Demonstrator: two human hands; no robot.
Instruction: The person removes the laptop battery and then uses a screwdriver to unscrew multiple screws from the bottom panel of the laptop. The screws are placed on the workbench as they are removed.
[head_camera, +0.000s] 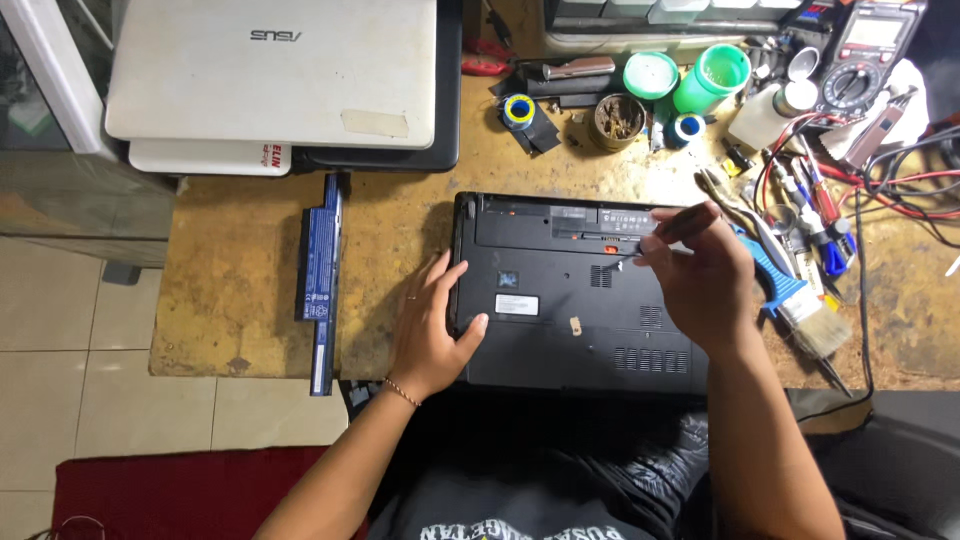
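Observation:
A black laptop (560, 330) lies upside down on the worn wooden table, its battery bay empty along the far edge. My left hand (432, 325) rests flat on the laptop's left edge, fingers spread, holding it steady. My right hand (700, 275) grips a thin screwdriver (640, 240) whose tip points down at the laptop's underside near a small vent. A long black battery (320, 280) lies on the table to the left of the laptop.
Two closed laptops (270, 75), white on top, are stacked at the back left. A brush with a blue handle (790, 295), tweezers, a multimeter (865, 55), green tubs (712, 75), tape rolls and red wires crowd the right and back.

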